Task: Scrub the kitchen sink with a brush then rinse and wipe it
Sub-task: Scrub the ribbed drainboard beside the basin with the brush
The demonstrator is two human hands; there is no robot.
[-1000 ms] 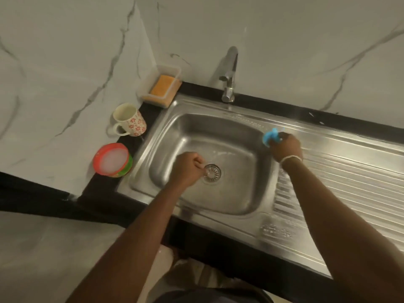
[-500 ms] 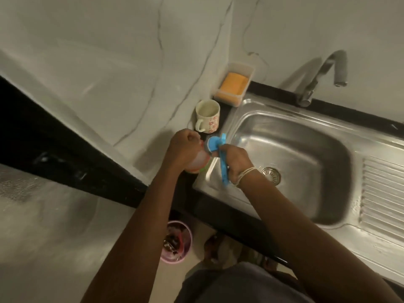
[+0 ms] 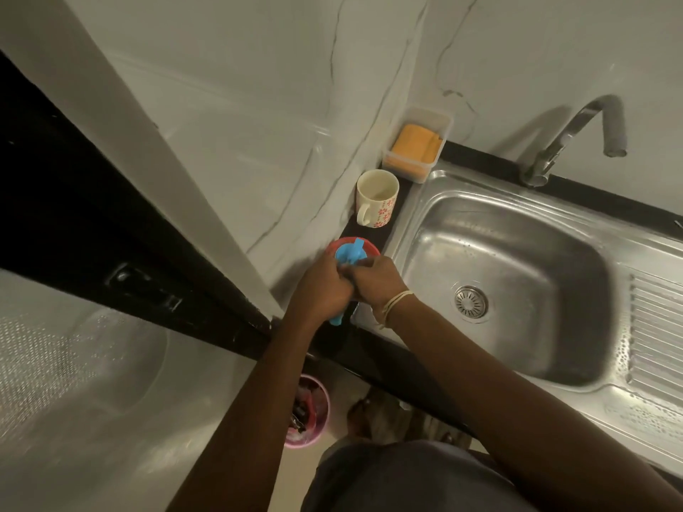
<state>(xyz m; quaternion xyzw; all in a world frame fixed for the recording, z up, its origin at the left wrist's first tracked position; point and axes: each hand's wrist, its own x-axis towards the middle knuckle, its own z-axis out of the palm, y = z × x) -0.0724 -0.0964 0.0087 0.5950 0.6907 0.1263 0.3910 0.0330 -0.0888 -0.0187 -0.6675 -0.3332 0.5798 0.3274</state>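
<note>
- The brush, bright blue smooth plastic, has its rounded head over a round red-rimmed container on the black table strip at the left edge of the sink; the tip of its flat handle shows below the hands.
- The left hand has its fingers curled round the brush handle; whether they also hold the container cannot be told.
- The right hand presses against the left, its fingers curled toward the brush handle; a pale cord band circles its wrist.
- The sink is stamped stainless steel, a rounded rectangular basin with a dull sheen and water spots; a round slotted metal drain sits in its floor and a ribbed draining board runs along its right side.
- A curved metal tap rises from the table's back edge behind the basin.
- A cream mug with red flower prints stands upright on the strip beyond the container.
- In the back left corner, a clear rectangular plastic tub holds an orange sponge.
- White marble-look walls with grey veins meet behind it.
- A pink bucket stands on the floor.
</note>
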